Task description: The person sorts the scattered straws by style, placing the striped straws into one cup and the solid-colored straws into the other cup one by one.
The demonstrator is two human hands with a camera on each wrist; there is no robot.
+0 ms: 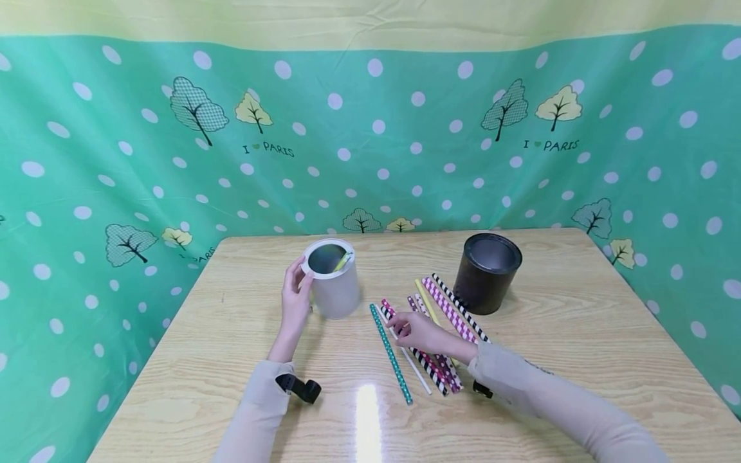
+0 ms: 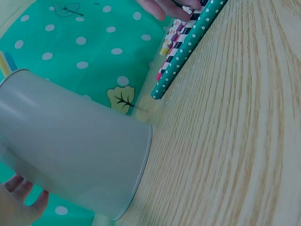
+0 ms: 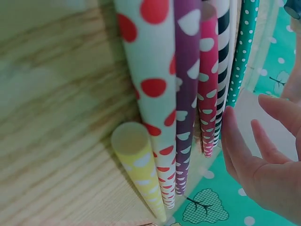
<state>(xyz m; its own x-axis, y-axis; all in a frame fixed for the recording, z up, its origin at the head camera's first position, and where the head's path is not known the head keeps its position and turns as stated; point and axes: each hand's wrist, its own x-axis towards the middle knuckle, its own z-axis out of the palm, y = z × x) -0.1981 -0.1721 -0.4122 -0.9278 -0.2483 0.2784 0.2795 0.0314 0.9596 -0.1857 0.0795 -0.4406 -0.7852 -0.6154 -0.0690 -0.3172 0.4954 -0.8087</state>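
Patterned straws (image 1: 429, 368), loose lot.
Likely light, crushable; pinch mid-length. Right fingers (image 3: 234, 139) parted nearby; left fingers (image 2: 40, 201) curl about white canister (image 1: 338, 297).

White can (image 1: 340, 292) stood upright on table (image 1: 243, 321), open at top, rim held by L hand (image 1: 296, 292); yellow straw (image 1: 341, 263) leaned inside, w/ a blue one (image 2: 10, 61) seen alongside. Patterned straws laid flat approx. side by side on table, slanted, far ends to L. From L: green w/ white dots (image 1: 390, 354), thin white (image 1: 418, 371), b/w striped (image 1: 438, 381), then pink w/ white hearts (image 3: 208, 61), purple w/ white hearts (image 3: 187, 70), white w/ red spots (image 3: 150, 52), yellow (image 3: 136, 169), pink/white checked (image 1: 449, 310), 2nd b/w striped (image 1: 461, 308). Group partly covered by R hand (image 1: 419, 331); contact unclear.
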